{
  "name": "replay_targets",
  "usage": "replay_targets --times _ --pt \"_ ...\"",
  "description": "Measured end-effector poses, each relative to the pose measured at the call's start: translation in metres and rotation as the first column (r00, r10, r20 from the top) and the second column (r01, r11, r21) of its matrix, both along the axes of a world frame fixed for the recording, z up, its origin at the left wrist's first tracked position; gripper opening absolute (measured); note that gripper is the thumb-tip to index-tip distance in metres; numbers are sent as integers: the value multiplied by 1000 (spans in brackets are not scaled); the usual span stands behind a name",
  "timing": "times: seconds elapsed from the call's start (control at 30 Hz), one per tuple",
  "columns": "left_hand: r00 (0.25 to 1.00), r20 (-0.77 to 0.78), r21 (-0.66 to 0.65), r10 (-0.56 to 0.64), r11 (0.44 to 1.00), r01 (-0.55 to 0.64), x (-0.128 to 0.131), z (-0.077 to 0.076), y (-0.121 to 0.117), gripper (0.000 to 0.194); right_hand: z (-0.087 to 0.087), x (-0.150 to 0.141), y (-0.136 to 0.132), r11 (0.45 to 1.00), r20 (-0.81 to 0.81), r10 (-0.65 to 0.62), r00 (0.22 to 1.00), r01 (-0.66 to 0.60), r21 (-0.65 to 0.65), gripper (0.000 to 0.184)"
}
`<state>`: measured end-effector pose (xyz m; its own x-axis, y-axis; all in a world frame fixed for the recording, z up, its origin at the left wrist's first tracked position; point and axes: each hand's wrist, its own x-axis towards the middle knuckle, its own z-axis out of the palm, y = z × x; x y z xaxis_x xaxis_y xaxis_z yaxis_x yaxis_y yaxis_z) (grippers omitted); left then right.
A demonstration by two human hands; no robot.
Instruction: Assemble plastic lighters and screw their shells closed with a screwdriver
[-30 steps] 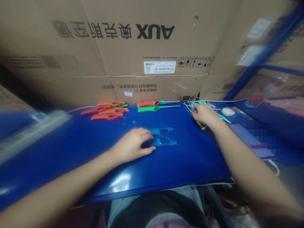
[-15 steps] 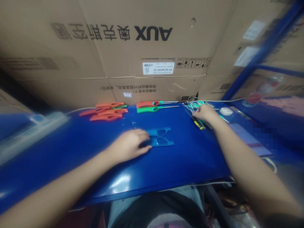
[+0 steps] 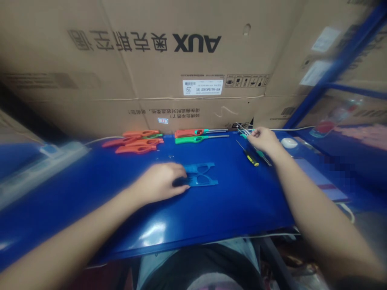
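Note:
Two blue translucent plastic handle shells (image 3: 203, 179), shaped like lighter casings, lie side by side on the blue table. My left hand (image 3: 163, 181) is closed around their left ends, thumb on the near side; the gripped ends are hidden. Over at the back right, my right hand (image 3: 263, 140) pinches thin metal lighter tubes (image 3: 242, 129) whose tips point up and left. Just below that hand lie a yellow-and-black screwdriver (image 3: 251, 158) and a metal tube with a green end (image 3: 265, 157).
Several orange lighter handles (image 3: 139, 148) lie at the back left. A red lighter (image 3: 189, 132) and a green lighter (image 3: 190, 139) are beside them. At right are a white round object (image 3: 289, 143) and a purple flat box (image 3: 320, 177). Cardboard (image 3: 145, 76) walls the back.
My right hand has shifted slightly right, and the metal tubes in its fingers now stick up more clearly. My left hand and the blue shells have slid a little left.

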<state>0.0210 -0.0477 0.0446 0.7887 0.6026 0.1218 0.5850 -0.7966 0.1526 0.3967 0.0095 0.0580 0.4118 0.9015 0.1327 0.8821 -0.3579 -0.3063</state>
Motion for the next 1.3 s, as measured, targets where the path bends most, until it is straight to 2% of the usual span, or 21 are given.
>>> replay_targets --times 0.13,0.23,0.43,0.57,0.7,0.83,1.0,1.17,1.3 --pt "1000 2 1 -4 1000 4 -1 -1 1 25 -8 7 5 989 33 46 998 -41 -141 8" --pt "1000 -8 -5 3 1000 -3 -1 -1 1 26 -13 12 6 974 54 100 994 -87 -207 13" --pt "1000 -13 -2 -2 1000 2 -1 -1 1 27 -11 20 4 979 132 55 990 -27 -202 11" --pt "1000 -9 0 -2 1000 2 0 -1 2 28 -12 25 6 966 124 39 992 -6 -259 10" --pt "1000 -10 2 -6 1000 6 -1 0 1 27 -12 27 8 968 112 10 994 18 -250 6" --pt "1000 -15 8 2 1000 -1 -1 0 1 28 -4 25 6 990 84 -17 996 28 -140 3" --pt "1000 -17 7 -2 1000 2 -1 -1 2 27 3 23 2 999 38 -26 999 24 44 10" --pt "999 -37 11 7 1000 -7 0 1 1 25 4 21 0 943 -56 9 998 10 333 7" --pt "996 -85 17 7 1000 -5 -2 7 -1 23 7 10 -4 906 -145 169 975 -96 412 5"
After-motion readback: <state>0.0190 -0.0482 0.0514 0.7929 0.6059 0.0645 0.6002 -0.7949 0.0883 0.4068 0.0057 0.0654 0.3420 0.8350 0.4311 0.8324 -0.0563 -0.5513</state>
